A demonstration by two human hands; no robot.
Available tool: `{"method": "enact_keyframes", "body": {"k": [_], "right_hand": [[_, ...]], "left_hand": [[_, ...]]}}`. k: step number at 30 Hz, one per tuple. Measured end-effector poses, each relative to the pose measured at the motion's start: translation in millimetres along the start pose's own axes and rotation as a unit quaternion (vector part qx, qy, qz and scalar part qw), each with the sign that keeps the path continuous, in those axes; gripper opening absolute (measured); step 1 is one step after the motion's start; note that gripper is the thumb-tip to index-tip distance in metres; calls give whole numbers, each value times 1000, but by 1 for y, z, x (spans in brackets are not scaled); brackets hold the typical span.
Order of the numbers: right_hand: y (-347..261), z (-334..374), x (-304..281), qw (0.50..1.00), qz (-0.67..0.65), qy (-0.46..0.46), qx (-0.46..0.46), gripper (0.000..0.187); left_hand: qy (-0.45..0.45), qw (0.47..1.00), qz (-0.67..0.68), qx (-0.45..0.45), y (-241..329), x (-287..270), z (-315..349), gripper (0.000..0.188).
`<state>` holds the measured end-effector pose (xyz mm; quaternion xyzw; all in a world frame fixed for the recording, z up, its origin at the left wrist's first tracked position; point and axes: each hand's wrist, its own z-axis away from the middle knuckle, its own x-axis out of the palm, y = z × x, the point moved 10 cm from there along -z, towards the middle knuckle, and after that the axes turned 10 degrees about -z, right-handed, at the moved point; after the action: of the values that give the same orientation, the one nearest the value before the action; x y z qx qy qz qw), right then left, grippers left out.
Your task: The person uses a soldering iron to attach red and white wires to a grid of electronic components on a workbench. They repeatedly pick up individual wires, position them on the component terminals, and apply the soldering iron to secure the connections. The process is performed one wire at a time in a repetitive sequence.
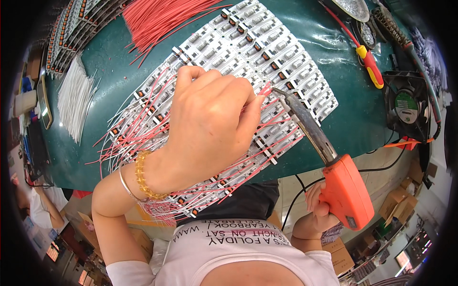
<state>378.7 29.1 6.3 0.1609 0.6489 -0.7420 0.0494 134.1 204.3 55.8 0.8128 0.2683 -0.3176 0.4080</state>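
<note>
A panel of small white circuit boards (pixel 296 62) lies on the green table, its near part covered with red and white wires. My left hand (pixel 210 114) is closed over the panel's middle, thumb and forefinger pinching a red wire (pixel 266 88). In my right hand (pixel 317 209) is an orange-red soldering gun (pixel 350 190), gripped by its handle. Its metal barrel slants up to the left, and the tip is close beside the pinched wire end. Whether tip and wire touch, I cannot tell. My left palm and the boards beneath it are hidden.
Bundles of red wires (pixel 157 24) and white wires (pixel 75 97) lie on the green table (pixel 112 52). Stacked board panels (pixel 78 28) stand at far left. At right are a red-yellow screwdriver (pixel 369 66), a black fan (pixel 405 107) and a coiled iron stand (pixel 386 21). A black cable (pixel 381 168) hangs below.
</note>
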Motion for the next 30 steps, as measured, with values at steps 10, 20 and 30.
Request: {"method": "enact_keyframes", "body": {"k": [10, 20, 30], "right_hand": [[-8, -3, 3, 989, -118, 49, -81, 61], [-2, 7, -6, 994, 36, 63, -80, 52], [-35, -15, 15, 975, -28, 11, -220, 77]], "left_hand": [[-1, 1000, -2, 1, 1, 0, -1, 18], [-3, 1000, -11, 3, 1, 1, 0, 19], [-46, 998, 39, -36, -9, 3, 0, 9]]}}
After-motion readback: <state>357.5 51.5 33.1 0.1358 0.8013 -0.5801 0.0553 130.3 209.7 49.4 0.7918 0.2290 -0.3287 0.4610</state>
